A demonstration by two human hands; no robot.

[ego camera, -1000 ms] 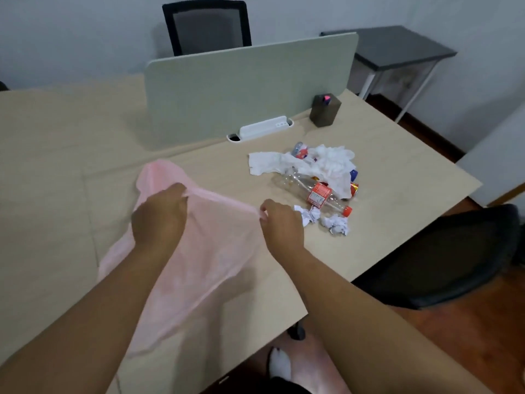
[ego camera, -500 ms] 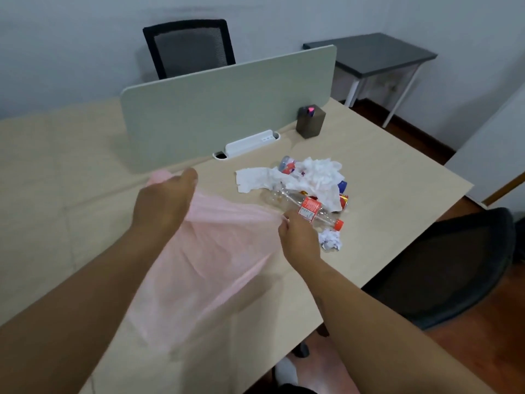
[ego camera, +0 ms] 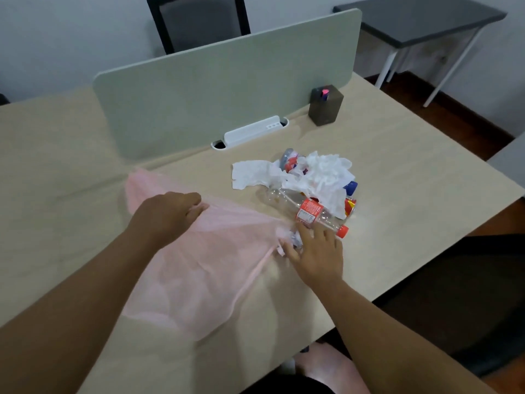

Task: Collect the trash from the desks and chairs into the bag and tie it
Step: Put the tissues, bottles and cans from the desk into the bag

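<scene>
A thin pink bag (ego camera: 204, 268) lies spread on the wooden desk (ego camera: 412, 177). My left hand (ego camera: 167, 214) grips its upper edge. My right hand (ego camera: 315, 254) rests at the bag's right corner, fingers spread over a crumpled white paper ball (ego camera: 294, 238) at the bag's mouth, touching the bottle. A trash pile sits just beyond: a clear plastic bottle (ego camera: 309, 211) with red label and cap, crumpled white tissues (ego camera: 315, 174), a small can (ego camera: 288, 160) and bits of coloured wrapper.
A grey-green divider panel (ego camera: 227, 86) stands across the desk with a white power strip (ego camera: 252, 130) at its foot. A dark pen holder (ego camera: 325, 105) stands at the right. Black chairs sit behind the divider (ego camera: 199, 21) and at my right (ego camera: 460, 300). A grey side table (ego camera: 420, 15) stands far right.
My left hand has pulled the bag's edge leftward and lower. My right hand has let go of the bag's edge and spread over the paper ball by the bottle.
</scene>
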